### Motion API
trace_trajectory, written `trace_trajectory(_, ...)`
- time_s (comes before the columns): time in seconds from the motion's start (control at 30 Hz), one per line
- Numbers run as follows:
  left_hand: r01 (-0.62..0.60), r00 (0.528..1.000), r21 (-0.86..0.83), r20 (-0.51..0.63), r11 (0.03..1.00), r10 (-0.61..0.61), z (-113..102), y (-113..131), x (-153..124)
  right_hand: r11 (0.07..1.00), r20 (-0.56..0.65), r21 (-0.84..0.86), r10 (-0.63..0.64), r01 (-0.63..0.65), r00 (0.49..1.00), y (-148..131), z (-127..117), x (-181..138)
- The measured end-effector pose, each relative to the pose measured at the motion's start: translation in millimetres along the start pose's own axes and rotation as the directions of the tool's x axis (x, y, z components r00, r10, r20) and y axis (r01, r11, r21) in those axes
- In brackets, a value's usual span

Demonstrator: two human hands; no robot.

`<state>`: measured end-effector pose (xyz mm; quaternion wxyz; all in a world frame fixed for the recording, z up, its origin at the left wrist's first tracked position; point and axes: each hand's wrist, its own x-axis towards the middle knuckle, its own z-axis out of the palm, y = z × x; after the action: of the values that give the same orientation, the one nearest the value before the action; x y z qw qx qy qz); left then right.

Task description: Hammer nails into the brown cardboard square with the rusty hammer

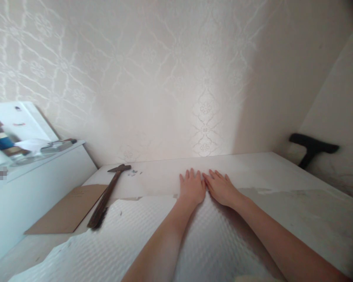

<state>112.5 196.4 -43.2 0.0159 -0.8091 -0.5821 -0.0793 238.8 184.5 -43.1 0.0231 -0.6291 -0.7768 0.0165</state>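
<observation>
My left hand (191,187) and my right hand (222,187) lie flat side by side, fingers stretched out, thumbs almost touching. Both press on the far edge of a white textured sheet (111,243) that covers the near part of a white panel (253,168). Neither hand holds anything. A hammer (106,197) with a dark wooden handle lies to the left of my left hand, its head pointing toward the wall, with a few small nails (133,172) beside the head.
A brown cardboard piece (66,213) lies left of the hammer. A white cabinet (38,180) with clutter on top stands at the far left. A patterned wallpapered wall (164,78) rises behind. A black T-shaped tool (312,148) leans at the right wall.
</observation>
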Motion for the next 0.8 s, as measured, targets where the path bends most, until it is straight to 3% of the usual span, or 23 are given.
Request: trace_trajectory(0.8,0.008,1.000,-0.023,0.003,1.000,-0.008,-0.6,0.8,-0.2,1.000,0.004,0.001,-0.002,0.002,1.000,-1.3,-2.7,-2.0)
